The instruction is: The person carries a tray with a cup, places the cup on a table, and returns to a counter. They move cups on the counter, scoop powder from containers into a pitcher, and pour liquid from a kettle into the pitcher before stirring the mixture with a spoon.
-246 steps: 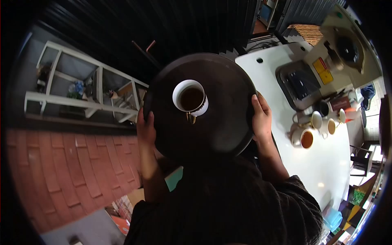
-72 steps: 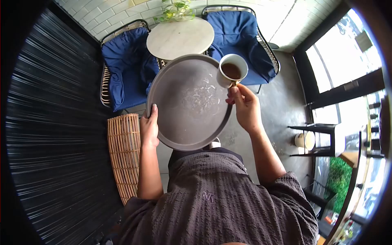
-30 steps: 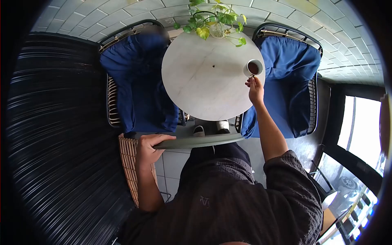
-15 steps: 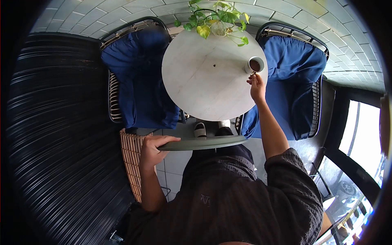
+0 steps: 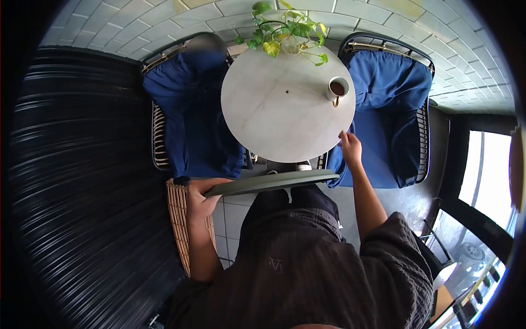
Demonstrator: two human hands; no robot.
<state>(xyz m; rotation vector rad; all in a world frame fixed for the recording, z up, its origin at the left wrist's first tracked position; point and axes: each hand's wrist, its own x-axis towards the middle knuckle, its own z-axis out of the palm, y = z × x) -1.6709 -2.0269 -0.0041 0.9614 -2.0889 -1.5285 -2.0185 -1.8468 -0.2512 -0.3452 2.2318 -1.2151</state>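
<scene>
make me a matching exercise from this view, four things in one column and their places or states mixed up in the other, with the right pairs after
Column one
1. cup
2. tray
3. plant
4. right hand

Column two
A. leafy, beside the tiled wall
B. holding nothing
C. on the round table, with dark liquid inside
D. held at one end by the left hand

Right pairs: 1-C, 2-D, 3-A, 4-B

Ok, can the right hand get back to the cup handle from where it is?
Likely yes: the right hand is off the cup, by the table edge, the handle points its way, and nothing visible stands between.
</scene>
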